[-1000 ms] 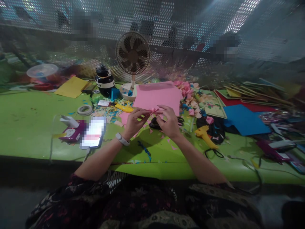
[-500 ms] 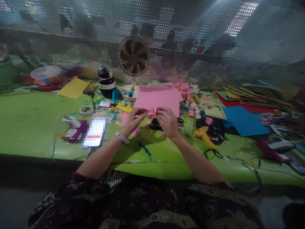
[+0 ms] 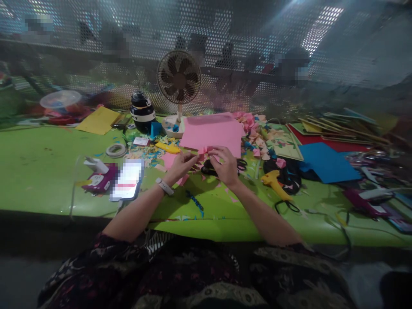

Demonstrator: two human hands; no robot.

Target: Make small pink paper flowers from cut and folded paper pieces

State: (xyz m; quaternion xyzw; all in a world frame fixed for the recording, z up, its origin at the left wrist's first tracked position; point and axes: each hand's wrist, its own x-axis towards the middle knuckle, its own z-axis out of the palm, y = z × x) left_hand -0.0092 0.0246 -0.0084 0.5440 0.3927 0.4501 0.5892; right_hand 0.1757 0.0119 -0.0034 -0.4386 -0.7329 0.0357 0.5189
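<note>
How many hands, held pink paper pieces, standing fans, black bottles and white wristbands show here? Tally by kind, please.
Hands, left hand and right hand: 2
Held pink paper piece: 1
Standing fan: 1
Black bottle: 1
White wristband: 1
Total: 6

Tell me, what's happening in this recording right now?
The person's left hand and right hand hold a small, bent piece of pink paper between them above a green-topped table. A large rectangular pink paper sheet lies just beyond. Black scissors lie partly hidden behind the right hand, and a yellow plastic glue gun rests to its right, untouched.
</note>
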